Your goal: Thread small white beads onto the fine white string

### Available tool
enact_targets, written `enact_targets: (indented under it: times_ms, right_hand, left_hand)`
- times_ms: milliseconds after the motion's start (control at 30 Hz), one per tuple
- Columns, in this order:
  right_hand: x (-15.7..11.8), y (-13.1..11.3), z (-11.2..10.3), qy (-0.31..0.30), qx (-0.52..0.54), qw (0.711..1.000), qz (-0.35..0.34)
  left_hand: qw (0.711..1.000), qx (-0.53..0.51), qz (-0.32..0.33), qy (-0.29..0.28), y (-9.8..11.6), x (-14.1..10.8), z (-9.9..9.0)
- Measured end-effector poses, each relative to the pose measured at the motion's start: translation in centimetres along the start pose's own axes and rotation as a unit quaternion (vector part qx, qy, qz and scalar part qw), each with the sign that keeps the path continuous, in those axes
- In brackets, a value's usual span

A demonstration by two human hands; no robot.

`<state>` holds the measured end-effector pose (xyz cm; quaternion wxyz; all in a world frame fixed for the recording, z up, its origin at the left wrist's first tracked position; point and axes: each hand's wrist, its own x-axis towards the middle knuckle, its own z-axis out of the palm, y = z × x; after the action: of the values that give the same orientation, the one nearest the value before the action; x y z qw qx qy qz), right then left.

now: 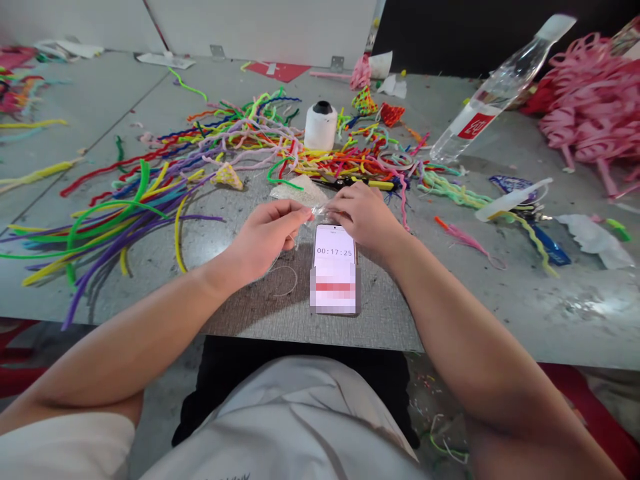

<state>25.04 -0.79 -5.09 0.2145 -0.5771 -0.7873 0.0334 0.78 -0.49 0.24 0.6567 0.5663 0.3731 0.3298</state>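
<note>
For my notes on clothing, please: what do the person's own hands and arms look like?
The left hand and right hand wear no gloves; the forearms are bare, with no watch or bracelet visible. A short white sleeve shows on the left.

The grey table [500, 307], darker and wood-grained at the middle of its near edge, carries a bright-screened rectangular phone [334, 267] near that edge. Toward the near left corner lies a spread of green, yellow and purple fuzzy stems [125, 220]. A tangle of multicoloured cords [240, 137] reaches across the middle, around an upright white spool with a black top [320, 127]. Right of it, a clear plastic bottle with a red-and-white label [490, 100] leans, its base on the table. A heap of looped pink ribbon [590, 100] sits toward the far right corner. Nearer the right edge lie a white tapered tube [515, 200], a blue packet [550, 245] and crumpled white paper [595, 240]. A flat red piece [280, 70] lies by the far edge.
</note>
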Motion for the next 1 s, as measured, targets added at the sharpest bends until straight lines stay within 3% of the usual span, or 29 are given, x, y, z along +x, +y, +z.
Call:
enact_targets:
  times_ms: [400,733,1000]
  right_hand:
    - [0.2,0.6,1.5,0.045,0.019,0.998,0.044]
    - [0.1,0.2,-0.1,0.143,0.115,0.983,0.002]
    - [-0.4,0.3,-0.7,0.143,0.163,0.976,0.018]
  left_hand:
    - [1.0,0.014,-0.012,-0.006,0.1,-0.2,0.1]
    - [1.0,0.017,-0.01,-0.002,0.1,-0.1,-0.1]
    - [1.0,0.027,-0.012,0.001,-0.1,0.1,-0.2]
